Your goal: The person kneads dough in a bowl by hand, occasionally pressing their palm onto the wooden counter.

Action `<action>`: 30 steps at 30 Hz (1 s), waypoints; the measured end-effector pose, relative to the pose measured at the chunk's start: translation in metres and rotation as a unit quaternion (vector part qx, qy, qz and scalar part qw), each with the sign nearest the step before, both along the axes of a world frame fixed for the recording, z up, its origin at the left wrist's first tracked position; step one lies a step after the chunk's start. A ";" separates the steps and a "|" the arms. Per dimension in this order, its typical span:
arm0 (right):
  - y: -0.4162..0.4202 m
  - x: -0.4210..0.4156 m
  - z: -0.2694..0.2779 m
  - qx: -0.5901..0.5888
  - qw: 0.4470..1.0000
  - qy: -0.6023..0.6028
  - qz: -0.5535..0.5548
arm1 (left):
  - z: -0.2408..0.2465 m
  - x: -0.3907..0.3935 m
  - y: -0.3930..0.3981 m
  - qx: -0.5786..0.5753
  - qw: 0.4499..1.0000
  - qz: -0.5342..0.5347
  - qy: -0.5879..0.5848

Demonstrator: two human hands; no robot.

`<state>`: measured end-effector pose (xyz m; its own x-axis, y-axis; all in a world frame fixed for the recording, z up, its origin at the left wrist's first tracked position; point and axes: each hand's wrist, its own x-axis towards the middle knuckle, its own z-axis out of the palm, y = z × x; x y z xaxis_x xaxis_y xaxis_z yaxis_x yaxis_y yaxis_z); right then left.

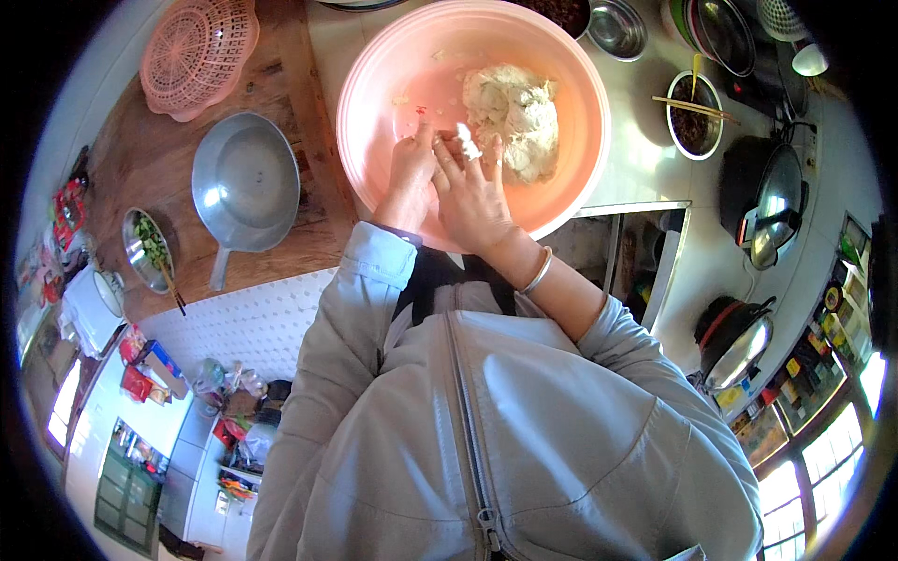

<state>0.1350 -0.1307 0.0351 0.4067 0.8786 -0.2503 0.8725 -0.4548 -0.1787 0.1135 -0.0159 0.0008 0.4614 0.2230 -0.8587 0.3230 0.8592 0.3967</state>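
A large pink plastic basin (596, 133) stands before me. A rough lump of dough (515, 119) lies in its right half, with small scraps stuck to the basin's wall. My left hand (414, 165) and my right hand (473, 200) meet over the near part of the basin, to the left of the dough. The fingers of the right hand are spread and touch the left hand. White dough clings to the fingers near the middle. Neither hand grips the lump; which hand carries the sticking dough is hard to tell.
On the wooden board at left are a metal scoop (245, 182), a pink plastic basket (200, 52) and a metal bowl of greens (147, 249). At right stand a bowl with chopsticks (694, 116), a small metal bowl (616, 29) and a black lidded cooker (761, 196).
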 end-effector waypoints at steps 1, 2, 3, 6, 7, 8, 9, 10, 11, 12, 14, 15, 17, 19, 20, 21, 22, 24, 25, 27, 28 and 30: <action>-0.001 0.001 -0.003 0.015 1.000 0.010 -0.015 | 0.003 -0.001 -0.007 0.027 0.999 0.019 -0.022; -0.003 0.004 -0.006 0.003 0.999 0.026 -0.025 | 0.005 -0.001 -0.020 0.053 0.997 0.039 -0.043; -0.003 0.003 -0.005 -0.024 0.999 0.021 -0.006 | 0.006 -0.002 -0.028 0.078 0.993 0.057 -0.065; 0.003 0.005 0.012 -0.101 0.993 -0.009 0.063 | -0.008 -0.009 -0.021 0.149 0.986 -0.061 -0.039; 0.002 0.005 0.010 -0.066 0.997 0.007 0.043 | -0.012 -0.010 -0.017 0.176 0.978 -0.110 -0.033; 0.001 0.004 0.005 -0.030 0.999 0.022 0.023 | -0.017 -0.013 -0.014 0.146 0.983 -0.105 -0.041; 0.000 0.004 -0.001 0.005 0.999 0.039 0.001 | -0.005 -0.009 -0.017 0.139 0.986 -0.068 -0.060; -0.002 0.006 -0.007 0.089 0.994 0.063 -0.027 | 0.011 -0.006 -0.022 0.132 0.988 -0.031 -0.077; -0.003 0.003 -0.010 0.055 0.997 0.051 -0.010 | 0.020 -0.005 -0.025 0.125 0.988 0.005 -0.094; -0.002 0.002 -0.005 0.021 0.999 0.037 0.009 | 0.017 -0.007 -0.025 0.129 0.988 0.004 -0.085; -0.001 -0.001 -0.003 -0.019 0.999 0.003 0.029 | 0.003 -0.011 -0.026 0.136 0.989 0.002 -0.065; 0.000 -0.004 -0.004 -0.024 0.999 -0.015 0.029 | -0.002 -0.011 -0.024 0.120 0.991 -0.008 -0.067; -0.001 -0.005 -0.004 -0.056 0.997 -0.024 0.042 | -0.013 -0.011 -0.020 0.087 0.993 -0.026 -0.070; 0.001 0.000 0.003 -0.115 0.991 -0.008 0.067 | -0.004 -0.004 -0.017 0.040 0.999 -0.014 -0.019; -0.001 0.001 0.003 -0.103 0.992 -0.007 0.074 | 0.000 -0.002 -0.017 0.016 1.000 -0.008 0.007; -0.003 0.002 0.003 -0.089 0.993 -0.005 0.081 | 0.000 -0.002 -0.017 0.016 1.000 -0.001 0.018; -0.005 0.003 0.003 -0.075 0.993 -0.003 0.089 | -0.002 -0.002 -0.018 0.015 0.999 0.007 0.030; -0.006 0.002 0.007 -0.061 0.995 -0.006 0.083 | -0.006 -0.006 -0.023 0.052 0.998 0.005 0.020; -0.006 0.002 0.008 -0.054 0.995 -0.007 0.080 | -0.009 -0.011 -0.028 0.090 0.996 -0.004 -0.001; -0.011 0.003 0.002 -0.005 0.997 0.021 0.070 | -0.015 -0.015 -0.035 0.174 0.984 -0.032 -0.013; -0.012 0.003 0.000 0.020 0.997 0.035 0.063 | -0.017 -0.015 -0.038 0.221 0.974 -0.051 -0.005; -0.009 0.002 0.004 -0.072 0.993 0.029 0.092 | -0.023 -0.015 -0.037 0.258 0.963 -0.075 0.002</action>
